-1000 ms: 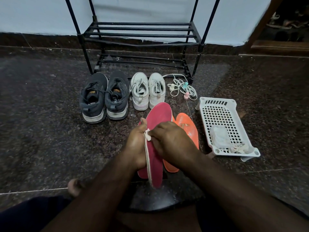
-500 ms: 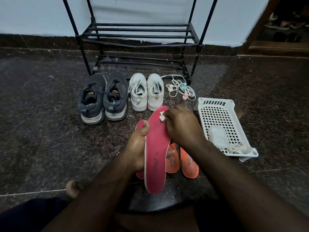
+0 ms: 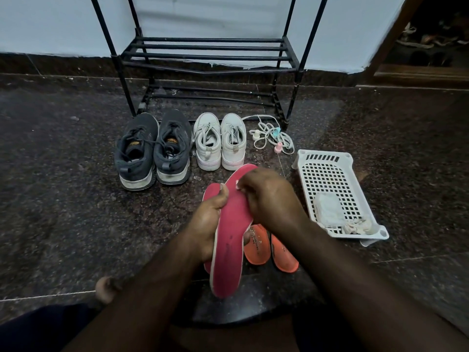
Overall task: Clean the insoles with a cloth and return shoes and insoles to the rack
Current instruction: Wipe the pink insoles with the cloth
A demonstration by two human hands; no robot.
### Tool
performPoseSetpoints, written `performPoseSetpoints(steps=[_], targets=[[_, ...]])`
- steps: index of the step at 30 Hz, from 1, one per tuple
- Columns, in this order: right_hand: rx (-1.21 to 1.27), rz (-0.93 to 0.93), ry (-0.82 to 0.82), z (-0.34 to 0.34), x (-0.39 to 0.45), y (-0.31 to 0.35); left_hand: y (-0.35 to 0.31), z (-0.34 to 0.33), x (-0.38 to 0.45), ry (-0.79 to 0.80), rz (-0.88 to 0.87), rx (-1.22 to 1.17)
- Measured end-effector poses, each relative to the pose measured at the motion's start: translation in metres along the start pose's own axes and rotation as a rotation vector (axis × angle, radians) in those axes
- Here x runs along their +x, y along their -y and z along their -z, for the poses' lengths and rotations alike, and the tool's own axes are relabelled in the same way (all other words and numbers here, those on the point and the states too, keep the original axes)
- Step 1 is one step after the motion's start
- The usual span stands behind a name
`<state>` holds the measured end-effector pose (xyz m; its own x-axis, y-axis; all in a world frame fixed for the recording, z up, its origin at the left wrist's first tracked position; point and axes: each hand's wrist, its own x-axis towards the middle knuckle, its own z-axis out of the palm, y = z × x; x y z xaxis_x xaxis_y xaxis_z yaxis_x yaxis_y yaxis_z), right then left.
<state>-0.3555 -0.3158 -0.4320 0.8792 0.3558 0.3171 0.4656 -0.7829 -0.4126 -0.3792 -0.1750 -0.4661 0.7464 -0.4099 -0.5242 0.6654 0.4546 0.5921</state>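
Dark speckled stone floor (image 3: pixel 63 199), pale grout line running across the near part. Light wall (image 3: pixel 50 21) behind, dark skirting along its base. White perforated plastic basket (image 3: pixel 327 158) on the floor at right, some pale bundled items inside, too unclear to identify. Tangle of white cord (image 3: pixel 272 138) with small pink and teal bits beside it. Wooden door frame (image 3: pixel 396 41) far right.

A home entryway: a black metal shoe rack (image 3: pixel 208 50) against a pale wall (image 3: pixel 50 21) at upper centre, two pairs of shoes (image 3: pixel 180 147) on speckled stone floor (image 3: pixel 63 199), more footwear upper right.
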Motion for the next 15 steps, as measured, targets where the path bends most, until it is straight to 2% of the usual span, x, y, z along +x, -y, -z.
performPoseSetpoints(steps=[3,6,9,13,15], targets=[[0.061,-0.151,-0.159,0.006,0.006,-0.014,0.001,-0.002,-0.003,0.013,0.010,0.065],[0.180,-0.131,-0.109,0.003,-0.005,0.004,0.000,-0.003,-0.003,0.016,-0.007,0.037],[0.140,-0.048,-0.061,-0.001,-0.005,0.007,0.001,-0.002,-0.001,0.027,-0.009,0.011],[0.087,-0.209,-0.164,0.005,0.003,-0.017,0.001,0.001,-0.003,0.053,0.009,0.047],[0.156,-0.203,-0.147,0.004,-0.001,-0.009,0.001,0.001,-0.001,0.057,0.002,0.022]])
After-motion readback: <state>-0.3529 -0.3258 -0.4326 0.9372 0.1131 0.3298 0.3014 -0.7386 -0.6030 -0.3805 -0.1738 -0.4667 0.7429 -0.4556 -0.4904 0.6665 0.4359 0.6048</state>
